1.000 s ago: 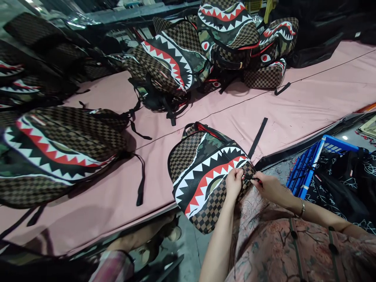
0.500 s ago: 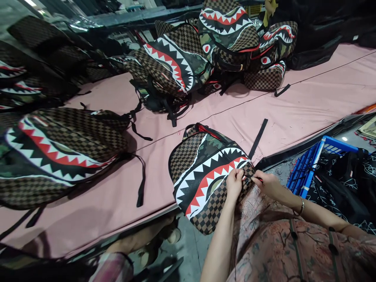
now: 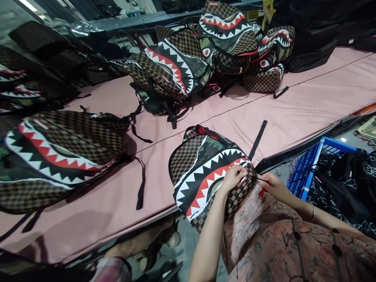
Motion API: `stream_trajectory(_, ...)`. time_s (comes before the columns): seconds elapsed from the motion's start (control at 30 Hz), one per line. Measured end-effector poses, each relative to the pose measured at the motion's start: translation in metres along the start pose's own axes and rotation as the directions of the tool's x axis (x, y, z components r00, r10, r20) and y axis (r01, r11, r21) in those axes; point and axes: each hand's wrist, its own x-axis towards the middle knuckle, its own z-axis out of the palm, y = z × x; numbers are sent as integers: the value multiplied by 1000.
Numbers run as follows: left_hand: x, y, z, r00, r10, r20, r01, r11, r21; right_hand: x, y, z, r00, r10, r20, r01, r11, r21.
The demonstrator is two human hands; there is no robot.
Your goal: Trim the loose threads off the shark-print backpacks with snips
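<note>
A brown-checked backpack (image 3: 188, 158) with a shark-mouth print lies tilted at the table's near edge, partly overhanging it. My left hand (image 3: 234, 178) is closed on its lower end, fingers together beside a small red label (image 3: 242, 181). My right hand (image 3: 274, 186), just right of the bag, is closed round small red-handled scissors (image 3: 266, 181). Their thin dark tips point left at the bag's edge, close to my left fingers. A black strap (image 3: 259, 138) sticks out from behind the bag across the table.
The pink-covered table (image 3: 164, 168) holds a similar backpack (image 3: 73, 145) at left and a pile of them (image 3: 176, 58) at the back. A blue crate (image 3: 305, 168) with black printed goods stands at right. Another person's arm (image 3: 138, 239) shows below the table edge.
My right hand has drawn a little to the right, away from the bag, and the red handles now show more. My left hand has shifted slightly left and lies flatter on the bag.
</note>
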Motion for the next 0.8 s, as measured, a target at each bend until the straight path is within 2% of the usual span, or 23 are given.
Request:
stream_trajectory(0.27, -4, 5, 2, 998, -40, -41, 41, 999, 28, 6, -23, 10, 992, -123, 28, 125, 924, -361)
stream_trajectory(0.43, -9, 6, 5, 994, -50, -101, 52, 999, 12, 10, -36, 15, 993, -110, 44, 118, 873, -474)
stream_trajectory(0.53, -9, 5, 8, 988, -62, -141, 59, 998, -25, 13, -33, 15, 994, -98, 53, 112, 904, -413)
stream_trajectory(0.63, -7, 0, 8, 970, -101, -222, 85, 993, -82, 15, -27, 13, 994, -88, 57, 101, 957, -272)
stream_trajectory(0.73, -10, -7, 2, 925, -159, -344, 125, 985, -119, 12, -23, 10, 998, -56, 20, 57, 997, -58)
stream_trajectory(0.8, -20, -10, -7, 895, -173, -411, 134, 983, -121, 9, -21, 9, 996, 49, 71, -60, 984, 165)
